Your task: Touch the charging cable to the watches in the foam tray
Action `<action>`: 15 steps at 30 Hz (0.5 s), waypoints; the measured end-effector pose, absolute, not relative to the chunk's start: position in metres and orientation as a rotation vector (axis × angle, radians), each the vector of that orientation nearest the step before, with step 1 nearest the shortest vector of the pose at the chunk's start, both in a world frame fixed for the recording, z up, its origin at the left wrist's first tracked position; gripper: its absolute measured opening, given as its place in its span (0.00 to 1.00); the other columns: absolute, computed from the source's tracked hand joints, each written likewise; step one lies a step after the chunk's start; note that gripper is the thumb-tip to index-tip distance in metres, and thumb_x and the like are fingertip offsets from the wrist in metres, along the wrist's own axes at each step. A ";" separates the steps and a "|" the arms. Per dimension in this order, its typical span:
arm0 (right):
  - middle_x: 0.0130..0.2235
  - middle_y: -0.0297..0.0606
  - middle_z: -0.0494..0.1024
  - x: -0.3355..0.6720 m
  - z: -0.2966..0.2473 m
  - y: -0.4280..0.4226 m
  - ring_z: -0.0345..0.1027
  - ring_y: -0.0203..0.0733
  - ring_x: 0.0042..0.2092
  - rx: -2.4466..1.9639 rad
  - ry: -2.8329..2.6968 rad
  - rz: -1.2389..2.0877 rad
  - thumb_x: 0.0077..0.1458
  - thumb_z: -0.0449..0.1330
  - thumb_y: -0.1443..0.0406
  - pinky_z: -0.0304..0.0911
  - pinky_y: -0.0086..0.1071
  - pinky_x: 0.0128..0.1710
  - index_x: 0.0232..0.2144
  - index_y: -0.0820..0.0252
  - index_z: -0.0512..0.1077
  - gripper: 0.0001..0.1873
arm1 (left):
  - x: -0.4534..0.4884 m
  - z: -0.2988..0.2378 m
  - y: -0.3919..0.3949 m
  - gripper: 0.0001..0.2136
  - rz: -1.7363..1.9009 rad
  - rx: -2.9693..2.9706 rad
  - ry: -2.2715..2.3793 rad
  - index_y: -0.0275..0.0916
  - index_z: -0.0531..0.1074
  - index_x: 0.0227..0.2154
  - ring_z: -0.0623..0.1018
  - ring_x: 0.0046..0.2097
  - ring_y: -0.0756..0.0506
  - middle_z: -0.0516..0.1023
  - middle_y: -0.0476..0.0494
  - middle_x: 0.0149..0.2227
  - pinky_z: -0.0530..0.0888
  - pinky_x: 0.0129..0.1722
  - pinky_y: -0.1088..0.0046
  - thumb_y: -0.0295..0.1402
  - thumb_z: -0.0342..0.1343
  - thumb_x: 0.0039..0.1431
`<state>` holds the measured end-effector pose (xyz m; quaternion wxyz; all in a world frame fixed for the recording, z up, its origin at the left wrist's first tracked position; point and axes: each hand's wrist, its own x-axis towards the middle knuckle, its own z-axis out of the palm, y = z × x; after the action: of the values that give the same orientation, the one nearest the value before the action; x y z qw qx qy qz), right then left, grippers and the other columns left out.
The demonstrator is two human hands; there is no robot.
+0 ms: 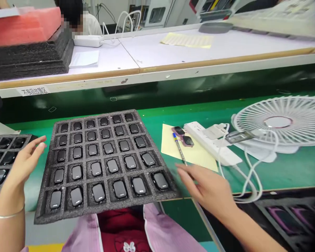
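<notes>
A black foam tray [90,209] lies on the green bench in front of me, overhanging its near edge. Its pockets hold rows of dark smartwatch bodies [120,189] with screens facing up. My left hand [28,157] is raised off the tray's left side, fingers apart and holding nothing. By the tray's right corner is my right hand [206,185], its fingers stretched toward the tray and slightly blurred; I see nothing held in it. Just beyond its fingertips lies a pen [179,147] on a yellow sheet [168,140], beside two pink-framed watch bodies [187,141].
A white power strip [212,143] with looped cables and a white fan [280,120] occupy the right side. Another tray [5,154] sits at far left. At lower right is a tray of purple-framed devices [283,218]. Foam stacks [26,52] and a person [91,24] are beyond the shelf.
</notes>
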<state>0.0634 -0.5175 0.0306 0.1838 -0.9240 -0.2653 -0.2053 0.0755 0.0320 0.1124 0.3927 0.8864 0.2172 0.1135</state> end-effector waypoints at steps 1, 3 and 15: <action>0.33 0.43 0.82 0.087 0.038 -0.513 0.80 0.52 0.33 -2.647 -0.695 -0.587 0.73 0.56 0.59 0.71 0.40 0.30 0.52 0.56 0.78 0.14 | 0.078 0.120 0.028 0.46 0.284 2.296 0.546 0.40 0.76 0.60 0.78 0.64 0.28 0.81 0.40 0.62 0.68 0.70 0.42 0.73 0.56 0.50; 0.42 0.50 0.83 0.125 0.048 -0.498 0.81 0.56 0.40 -2.655 -0.649 -0.475 0.73 0.53 0.55 0.75 0.44 0.36 0.57 0.60 0.76 0.21 | 0.081 0.128 0.023 0.45 0.262 2.424 0.514 0.43 0.76 0.59 0.79 0.61 0.29 0.82 0.43 0.59 0.68 0.70 0.41 0.73 0.54 0.50; 0.54 0.56 0.82 0.167 0.058 -0.434 0.79 0.58 0.54 -2.554 -0.305 -0.092 0.75 0.52 0.53 0.73 0.50 0.57 0.69 0.67 0.66 0.31 | 0.149 0.063 0.021 0.54 0.323 2.181 0.430 0.46 0.61 0.73 0.59 0.78 0.38 0.61 0.51 0.77 0.54 0.79 0.56 0.78 0.46 0.53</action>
<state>0.1667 -0.4340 0.0583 0.2803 -0.9525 -0.1138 -0.0343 0.1485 0.0214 0.0628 0.4328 0.8752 0.1727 0.1295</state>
